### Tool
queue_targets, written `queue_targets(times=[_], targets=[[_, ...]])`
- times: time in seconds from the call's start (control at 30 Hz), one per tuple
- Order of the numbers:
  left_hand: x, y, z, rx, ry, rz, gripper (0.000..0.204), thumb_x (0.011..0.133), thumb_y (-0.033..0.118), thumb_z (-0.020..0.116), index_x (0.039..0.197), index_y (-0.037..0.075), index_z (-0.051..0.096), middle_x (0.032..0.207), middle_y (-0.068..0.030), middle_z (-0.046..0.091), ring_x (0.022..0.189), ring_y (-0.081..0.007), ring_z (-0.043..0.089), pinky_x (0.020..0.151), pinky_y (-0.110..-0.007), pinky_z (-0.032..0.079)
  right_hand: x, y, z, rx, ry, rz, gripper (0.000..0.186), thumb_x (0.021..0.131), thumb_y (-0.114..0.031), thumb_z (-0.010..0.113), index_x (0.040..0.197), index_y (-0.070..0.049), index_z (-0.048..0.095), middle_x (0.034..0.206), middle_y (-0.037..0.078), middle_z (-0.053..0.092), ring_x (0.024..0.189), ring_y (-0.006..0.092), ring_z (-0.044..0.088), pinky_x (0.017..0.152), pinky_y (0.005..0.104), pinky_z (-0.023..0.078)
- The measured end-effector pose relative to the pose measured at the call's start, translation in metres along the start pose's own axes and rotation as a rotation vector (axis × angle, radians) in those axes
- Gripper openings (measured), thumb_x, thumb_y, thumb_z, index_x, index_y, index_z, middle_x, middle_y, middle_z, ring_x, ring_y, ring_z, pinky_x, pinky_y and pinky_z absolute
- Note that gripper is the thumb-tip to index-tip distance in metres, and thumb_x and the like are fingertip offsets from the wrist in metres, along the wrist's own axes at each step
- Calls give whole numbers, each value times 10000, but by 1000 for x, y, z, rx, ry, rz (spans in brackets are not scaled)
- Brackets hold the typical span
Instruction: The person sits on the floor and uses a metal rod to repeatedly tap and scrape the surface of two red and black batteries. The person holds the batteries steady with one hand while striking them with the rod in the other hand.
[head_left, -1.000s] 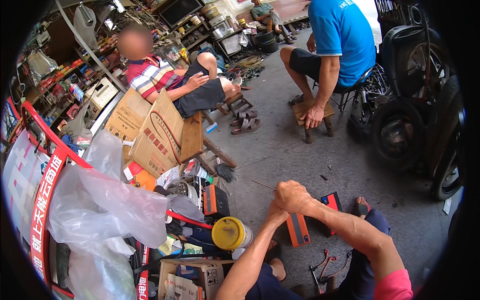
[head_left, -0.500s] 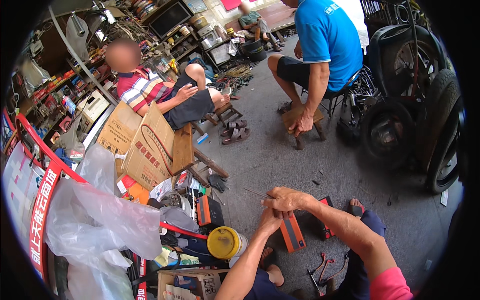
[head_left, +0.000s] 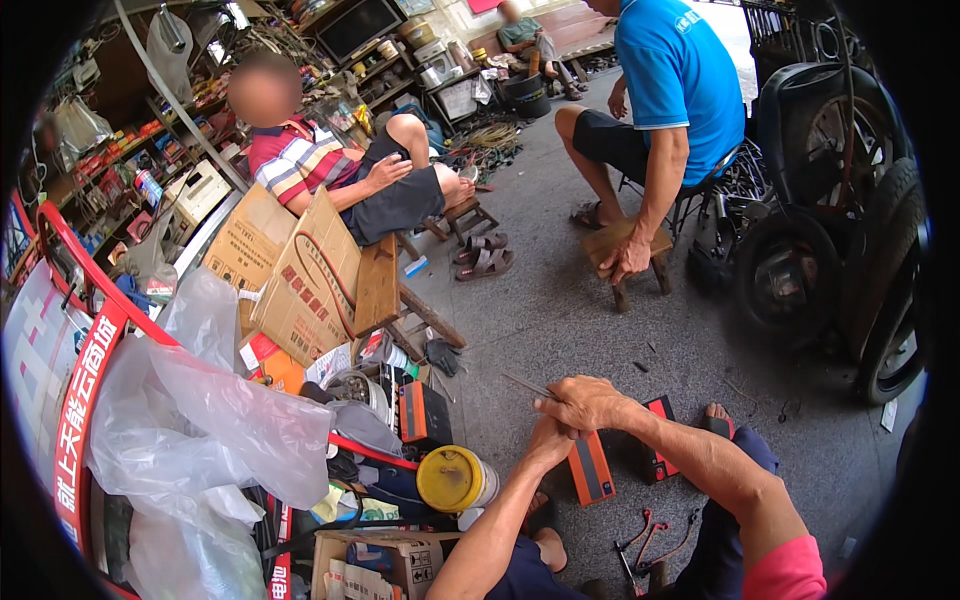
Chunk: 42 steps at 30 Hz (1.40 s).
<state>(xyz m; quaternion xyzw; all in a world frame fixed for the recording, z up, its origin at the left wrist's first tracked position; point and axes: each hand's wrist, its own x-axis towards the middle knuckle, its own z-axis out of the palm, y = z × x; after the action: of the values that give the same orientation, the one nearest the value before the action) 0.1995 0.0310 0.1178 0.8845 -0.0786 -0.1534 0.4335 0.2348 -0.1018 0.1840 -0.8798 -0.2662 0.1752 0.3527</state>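
My right hand [head_left: 585,402] is closed around a thin metal rod [head_left: 522,384], whose free end points up and to the left. My left hand [head_left: 552,440] is curled just under it, touching it; whatever its fingers grip is hidden. Below the hands, an orange and black battery block [head_left: 590,472] lies on the floor. A second red and black battery [head_left: 658,428] sits to its right, partly behind my right forearm. Short leads with red ends [head_left: 645,535] lie on the floor near my feet.
At left stand a yellow-lidded bucket [head_left: 450,480], another battery [head_left: 424,412], an open carton [head_left: 400,560] and plastic sheeting [head_left: 210,420]. A person in a striped shirt sits by flattened cardboard [head_left: 310,285]. Another in blue rests a hand on a stool [head_left: 640,250]. Tyres [head_left: 890,290] stand right.
The whole view has shifted slightly, so the surroundings appear a little further right and lower. My hands stay together around the rod, which has barely changed its angle.
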Motion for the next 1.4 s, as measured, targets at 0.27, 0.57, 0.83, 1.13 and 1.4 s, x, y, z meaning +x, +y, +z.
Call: queue_targets(times=[0.27, 0.57, 0.83, 1.13, 1.4], targets=[[2, -23, 2, 26, 58, 28, 237, 909, 219, 470, 755, 82, 585, 688, -59, 602, 681, -201, 604, 601, -366, 460, -1, -15, -3, 23, -36, 57, 466, 945, -416, 450, 917, -3, 665, 718, 152, 677, 820, 328, 680, 762, 432, 515], [21, -20, 24, 264, 310, 286, 249, 810, 97, 439, 895, -32, 634, 930, -284, 628, 925, -458, 588, 785, -513, 470, -18, -3, -22, -438, 365, -236, 101, 709, -128, 656, 736, -49, 713, 735, 210, 670, 726, 345, 690, 625, 421, 544], [41, 21, 51, 32, 234, 380, 292, 936, 209, 459, 943, -62, 570, 850, -318, 600, 891, -488, 575, 699, -511, 456, -57, 7, -52, -517, 417, -107, 170, 747, -150, 654, 727, 19, 668, 668, 208, 634, 698, 361, 665, 619, 433, 524], [57, 25, 77, 17, 92, 316, 344, 961, 243, 454, 927, -74, 581, 859, -316, 601, 869, -486, 583, 678, -508, 451, -67, 36, -60, -466, 365, -17, 165, 753, -140, 634, 734, 20, 671, 692, 225, 642, 726, 365, 674, 637, 429, 529], [63, 20, 87, -10, 109, 274, 314, 941, 220, 477, 1004, -65, 592, 916, -272, 635, 917, -395, 609, 750, -454, 464, -66, 47, -59, -479, 342, -3, 178, 765, -154, 631, 750, 18, 673, 709, 215, 653, 732, 359, 676, 643, 430, 528]])
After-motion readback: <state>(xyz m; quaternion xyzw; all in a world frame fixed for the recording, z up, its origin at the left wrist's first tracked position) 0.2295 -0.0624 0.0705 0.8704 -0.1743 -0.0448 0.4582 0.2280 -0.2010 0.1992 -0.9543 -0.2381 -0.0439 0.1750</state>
